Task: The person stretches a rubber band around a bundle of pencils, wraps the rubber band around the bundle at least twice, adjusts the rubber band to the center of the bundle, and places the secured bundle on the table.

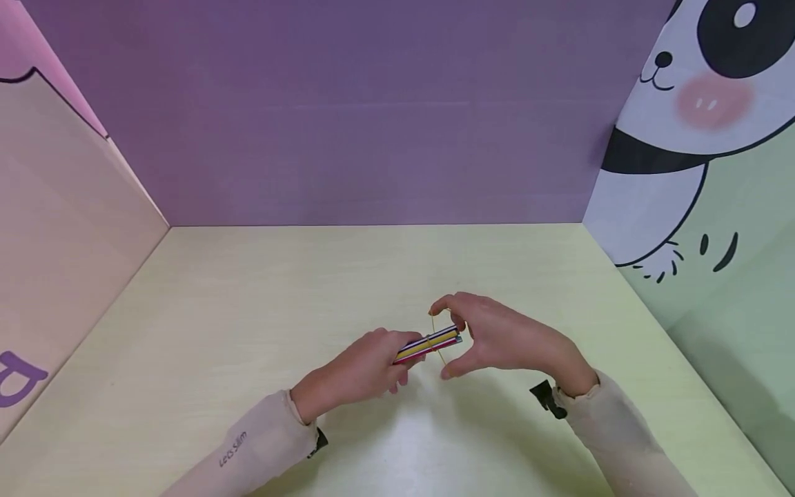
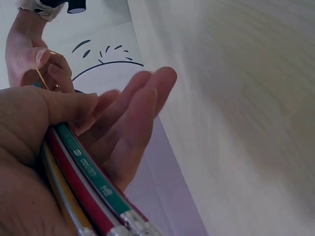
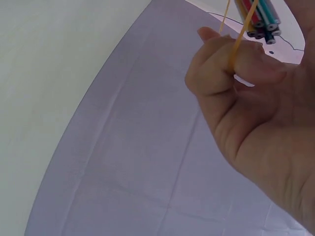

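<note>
A bundle of pencils (image 1: 444, 338) in several colours is held by my left hand (image 1: 375, 362), slanting up to the right above the table. In the left wrist view the metal-capped ends of the pencils (image 2: 96, 179) lie along the palm under the thumb; one green barrel reads HB. My right hand (image 1: 512, 338) stands at the other end of the bundle, thumb and fingers spread apart. A thin yellow rubber band (image 1: 433, 322) is stretched between them around the pencils. The right wrist view shows the rubber band (image 3: 240, 42) hooked over a curled finger, with the pencil ends beyond.
The pale table (image 1: 248, 297) lies below both hands. A purple wall (image 1: 373, 124) closes off its back, with a pinkish panel (image 1: 74, 228) at the left and a green panda-printed panel (image 1: 733, 331) at the right. Dark straps (image 1: 548, 399) hang at the sleeve cuffs.
</note>
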### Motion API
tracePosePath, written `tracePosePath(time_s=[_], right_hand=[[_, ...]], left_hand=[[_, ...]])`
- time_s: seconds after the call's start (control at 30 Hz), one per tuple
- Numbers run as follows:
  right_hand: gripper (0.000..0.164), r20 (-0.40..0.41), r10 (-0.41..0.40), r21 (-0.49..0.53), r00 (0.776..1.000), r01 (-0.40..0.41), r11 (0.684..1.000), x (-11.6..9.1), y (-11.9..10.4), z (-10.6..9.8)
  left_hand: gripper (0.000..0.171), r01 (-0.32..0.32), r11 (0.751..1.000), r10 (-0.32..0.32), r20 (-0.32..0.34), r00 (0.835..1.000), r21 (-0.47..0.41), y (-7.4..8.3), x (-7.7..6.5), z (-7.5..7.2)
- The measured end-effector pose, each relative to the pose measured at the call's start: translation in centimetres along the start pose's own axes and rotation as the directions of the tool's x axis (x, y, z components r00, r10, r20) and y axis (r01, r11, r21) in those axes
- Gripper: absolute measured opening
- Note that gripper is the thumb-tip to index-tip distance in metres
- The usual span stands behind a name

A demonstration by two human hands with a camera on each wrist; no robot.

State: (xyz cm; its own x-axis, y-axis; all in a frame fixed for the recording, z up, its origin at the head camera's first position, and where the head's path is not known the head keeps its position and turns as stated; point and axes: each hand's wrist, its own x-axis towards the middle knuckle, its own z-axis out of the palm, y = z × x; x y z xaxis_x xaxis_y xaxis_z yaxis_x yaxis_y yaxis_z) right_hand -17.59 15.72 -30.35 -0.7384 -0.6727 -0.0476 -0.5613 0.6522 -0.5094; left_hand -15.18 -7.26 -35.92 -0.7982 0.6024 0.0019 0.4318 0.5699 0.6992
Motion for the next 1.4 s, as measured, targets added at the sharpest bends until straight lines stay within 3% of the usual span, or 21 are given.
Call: tracePosePath(time_s=[0.07, 0.1, 0.17, 0.27, 0.37, 0.47, 0.6, 0.73, 0.83, 0.93, 1.07, 1.13, 1.2, 1.23, 1.3, 1.4], right_hand=[[0.074, -0.019, 0.01, -0.043, 1.0, -0.01, 0.999, -0.1, -0.3, 0.2], [0.074, -0.034, 0.011, -0.068, 0.999, -0.013, 0.998, -0.1, -0.4, 0.3], [0.072, -0.071, 0.01, -0.123, 0.997, -0.019, 0.992, -0.2, -0.8, 0.7], [0.066, -0.122, -0.012, -0.218, 0.992, -0.015, 0.976, -0.2, -1.5, 1.4], [0.057, -0.16, -0.058, -0.316, 0.985, 0.004, 0.949, -0.2, -2.0, 2.3], [0.049, -0.189, -0.108, -0.398, 0.976, 0.024, 0.917, -0.6, -2.5, 3.0], [0.041, -0.208, -0.154, -0.473, 0.966, 0.039, 0.88, -1.3, -3.3, 3.5], [0.051, -0.155, -0.224, -0.454, 0.962, 0.131, 0.881, -1.8, -3.8, 3.9], [0.062, -0.136, -0.316, -0.352, 0.939, 0.253, 0.901, -2.2, -3.8, 4.0], [0.053, -0.196, -0.422, -0.278, 0.885, 0.362, 0.89, -2.4, -3.7, 3.8], [0.026, -0.329, -0.513, -0.203, 0.793, 0.471, 0.858, -2.1, -3.6, 3.7], [0.014, -0.402, -0.524, -0.173, 0.751, 0.5, 0.849, -1.9, -3.5, 3.7], [0.012, -0.47, -0.509, -0.154, 0.721, 0.502, 0.851, -1.7, -3.2, 3.6], [0.014, -0.498, -0.494, -0.145, 0.713, 0.493, 0.858, -1.6, -3.1, 3.5], [0.019, -0.531, -0.447, -0.12, 0.72, 0.459, 0.88, -1.3, -2.8, 3.3], [0.02, -0.526, -0.374, -0.062, 0.764, 0.404, 0.912, -1.1, -2.6, 3.2]], left_hand=[[0.014, -0.01, 0.985, 0.022, -0.067, 0.998, 0.17, 0.0, 0.0, 0.3], [0.016, -0.005, 0.965, 0.034, -0.105, 0.994, 0.261, 0.0, 0.0, 0.4], [0.017, 0.026, 0.903, 0.059, -0.185, 0.981, 0.429, 0.0, -0.1, 0.7], [0.018, 0.101, 0.826, 0.064, -0.271, 0.961, 0.554, 0.1, -0.3, 1.1], [0.022, 0.168, 0.775, 0.05, -0.326, 0.944, 0.609, 0.3, -0.5, 1.5], [0.025, 0.207, 0.745, 0.053, -0.365, 0.929, 0.635, 0.9, -0.9, 1.9], [0.026, 0.245, 0.733, 0.045, -0.405, 0.913, 0.634, 1.7, -1.2, 2.3], [0.028, 0.302, 0.723, 0.012, -0.448, 0.894, 0.622, 1.8, -1.1, 2.4], [0.028, 0.326, 0.732, -0.007, -0.472, 0.882, 0.598, 2.0, -1.2, 2.0], [0.023, 0.33, 0.763, -0.038, -0.47, 0.882, 0.556, 1.8, -1.1, 1.3], [0.017, 0.296, 0.842, -0.064, -0.463, 0.884, 0.45, 1.3, -0.9, -0.1], [0.015, 0.257, 0.887, -0.054, -0.465, 0.884, 0.384, 1.2, -0.9, -0.6], [0.013, 0.208, 0.929, -0.045, -0.463, 0.885, 0.306, 1.3, -0.9, -1.0], [0.012, 0.179, 0.948, -0.041, -0.456, 0.889, 0.262, 1.4, -0.9, -1.1], [0.009, 0.111, 0.982, -0.033, -0.435, 0.9, 0.154, 1.6, -0.9, -1.3], [0.003, 0.032, 0.999, -0.036, -0.409, 0.912, -0.016, 1.9, -0.9, -1.5]])
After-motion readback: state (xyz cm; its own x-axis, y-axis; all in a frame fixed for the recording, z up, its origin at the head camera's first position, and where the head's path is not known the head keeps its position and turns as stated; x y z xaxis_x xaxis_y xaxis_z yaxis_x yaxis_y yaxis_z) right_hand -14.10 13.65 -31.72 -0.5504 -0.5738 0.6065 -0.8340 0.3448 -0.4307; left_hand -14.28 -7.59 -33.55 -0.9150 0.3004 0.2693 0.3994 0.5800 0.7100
